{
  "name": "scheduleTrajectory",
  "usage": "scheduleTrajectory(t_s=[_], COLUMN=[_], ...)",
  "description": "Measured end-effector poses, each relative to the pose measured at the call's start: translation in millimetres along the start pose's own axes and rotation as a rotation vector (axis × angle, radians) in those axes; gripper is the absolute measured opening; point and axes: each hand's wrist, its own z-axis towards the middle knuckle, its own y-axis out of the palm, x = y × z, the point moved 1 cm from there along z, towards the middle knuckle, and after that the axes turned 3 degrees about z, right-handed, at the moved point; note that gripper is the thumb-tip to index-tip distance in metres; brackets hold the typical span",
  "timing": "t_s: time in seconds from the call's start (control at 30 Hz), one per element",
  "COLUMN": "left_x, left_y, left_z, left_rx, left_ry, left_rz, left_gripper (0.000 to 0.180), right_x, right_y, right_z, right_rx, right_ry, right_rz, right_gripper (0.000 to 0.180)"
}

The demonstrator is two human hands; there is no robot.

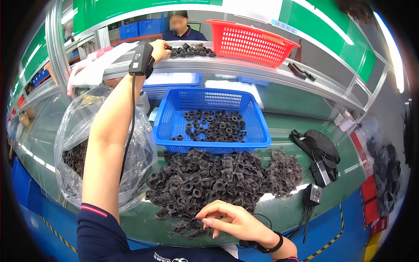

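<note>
At the far left, a clear, crinkled plastic bag [78, 131] stands open on the green worktable [288, 205], holding a dark mass of black rubber grommets too many to count. Just right of the bag, the left forearm rises steeply from the lower edge, a black device [140, 59] strapped at the wrist with a black cable running down the arm. The left hand [159, 50] reaches up to the grey upper shelf [244, 65], its fingers closed on the edge of a small cluster of black rubber rings [192, 50] lying there; whether it pinches one ring or only touches them cannot be told.

In the middle, a blue perforated plastic basket [174, 109] sits on the table with a loose single layer of the same black ring-shaped parts across its floor, several dozen at least. Behind it a second blue basket [172, 90] shows partly under the shelf, its contents hidden. In front of the blue basket spreads a big heap of black rubber grommets [218, 179], with trimmed scraps of black rubber flash at its right end; the count is beyond telling.

The right hand [229, 220] rests palm-down at the heap's near edge, fingers curled and fingertips on the pieces, thumb and forefinger close together on a small black part.

Further right on the shelf stands one empty-looking red plastic mesh basket [251, 41]. On the table at the right lie a black pouch [321, 146] and a small black adapter with cables [313, 194].
</note>
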Motion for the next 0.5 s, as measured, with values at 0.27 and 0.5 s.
scheduleTrajectory(t_s=[0.27,0.5], left_x=[16.3,19.7], left_y=[20.1,9.0], left_z=[6.1,0.7], left_rx=[0.092,0.216], left_ry=[-0.046,0.086], left_rz=[0.099,-0.092], left_gripper=[0.032,0.047], right_x=[0.0,-0.7], right_y=[-6.7,-4.2], right_z=[-3.9,-3.0], right_rx=[0.028,0.025], right_ry=[-0.003,0.037], right_rz=[-0.011,-0.037], right_gripper=[0.02,0.019])
